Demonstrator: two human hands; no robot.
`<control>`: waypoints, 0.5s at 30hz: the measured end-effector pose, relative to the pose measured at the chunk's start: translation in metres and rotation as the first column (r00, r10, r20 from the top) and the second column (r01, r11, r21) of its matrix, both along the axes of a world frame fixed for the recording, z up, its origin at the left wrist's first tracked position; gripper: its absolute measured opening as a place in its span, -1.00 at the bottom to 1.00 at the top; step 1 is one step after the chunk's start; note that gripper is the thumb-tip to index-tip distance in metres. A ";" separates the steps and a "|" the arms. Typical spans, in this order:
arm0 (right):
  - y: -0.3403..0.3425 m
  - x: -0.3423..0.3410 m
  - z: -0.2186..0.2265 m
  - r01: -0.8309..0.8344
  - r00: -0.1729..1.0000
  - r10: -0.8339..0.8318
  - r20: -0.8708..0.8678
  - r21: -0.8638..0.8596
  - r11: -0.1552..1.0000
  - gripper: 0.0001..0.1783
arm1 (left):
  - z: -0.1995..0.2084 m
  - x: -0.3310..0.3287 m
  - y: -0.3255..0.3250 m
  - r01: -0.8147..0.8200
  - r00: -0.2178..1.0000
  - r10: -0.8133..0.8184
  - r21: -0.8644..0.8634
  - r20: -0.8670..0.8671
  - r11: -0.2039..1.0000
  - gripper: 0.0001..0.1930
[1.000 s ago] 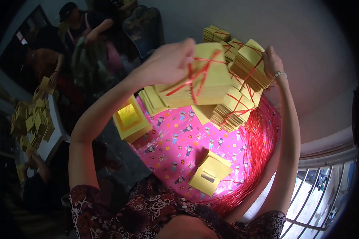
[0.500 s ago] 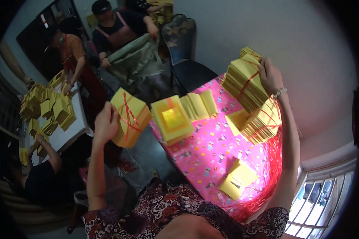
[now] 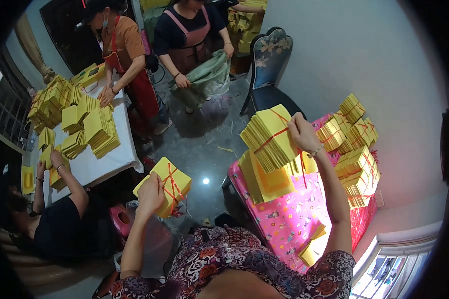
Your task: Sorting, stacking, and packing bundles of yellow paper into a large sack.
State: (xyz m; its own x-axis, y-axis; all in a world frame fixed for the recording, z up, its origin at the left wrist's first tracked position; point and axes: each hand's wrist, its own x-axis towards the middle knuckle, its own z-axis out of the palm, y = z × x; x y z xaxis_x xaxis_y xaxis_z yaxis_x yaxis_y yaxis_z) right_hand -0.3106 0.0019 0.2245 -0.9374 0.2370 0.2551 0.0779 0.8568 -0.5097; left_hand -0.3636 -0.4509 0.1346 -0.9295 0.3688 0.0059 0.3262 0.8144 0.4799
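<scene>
My left hand [image 3: 151, 196] is closed on a bundle of yellow paper [image 3: 171, 185] crossed with red ribbon, held in the air left of the pink table. A thicker ribbon-tied stack of folded yellow paper [image 3: 270, 141] hangs from my right hand [image 3: 303, 133], whose fingers are closed at its ribbon side. Beneath that stack, yellow paper with an orange-bordered panel [image 3: 279, 185] lies on the patterned pink tabletop [image 3: 279, 225], partly hidden. Several tied paper bundles [image 3: 356, 172] stand along the table's right side. A small folded yellow paper piece [image 3: 312, 247] rests at the near edge.
At the left, a white table [image 3: 127, 157] carries many yellow paper stacks [image 3: 102, 132], with two people working at it. Another person holds a green sack [image 3: 204, 77] beyond the gap. A dark chair [image 3: 272, 74] stands by the wall, and a barred window [image 3: 389, 266] is at lower right.
My view has turned left. My right hand has carried its tied stack leftward, away from the other bundles and over the table's far left part. The left hand still holds its bundle.
</scene>
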 end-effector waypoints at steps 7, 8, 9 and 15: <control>-0.011 -0.072 -0.021 -0.057 0.996 0.064 0.063 -0.104 0.993 -0.79 | -0.007 -0.083 0.013 -0.014 0.991 0.017 -0.022 0.131 1.000 -0.87; -0.010 -0.082 -0.025 -0.060 0.995 0.069 0.073 -0.126 0.990 -0.80 | -0.017 -0.097 0.014 0.002 0.996 -0.005 0.029 0.090 1.000 -0.87; -0.006 -0.093 -0.033 -0.068 0.993 0.082 0.084 -0.151 0.986 -0.80 | -0.022 -0.111 0.019 -0.015 0.994 0.010 0.044 0.111 0.999 -0.87; 0.014 -0.148 -0.077 -0.016 0.984 0.051 0.172 -0.199 0.980 -0.79 | -0.041 -0.185 0.069 -0.063 0.987 0.045 0.113 0.156 0.992 -0.88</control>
State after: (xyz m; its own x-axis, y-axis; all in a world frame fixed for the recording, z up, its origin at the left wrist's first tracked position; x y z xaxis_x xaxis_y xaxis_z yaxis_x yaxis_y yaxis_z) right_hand -0.4588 0.0163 0.1480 -0.9717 0.2334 0.0374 0.1539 0.7450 -0.6491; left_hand -0.5483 -0.3824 0.0931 -0.9412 0.3232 -0.0980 0.1986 0.7642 0.6136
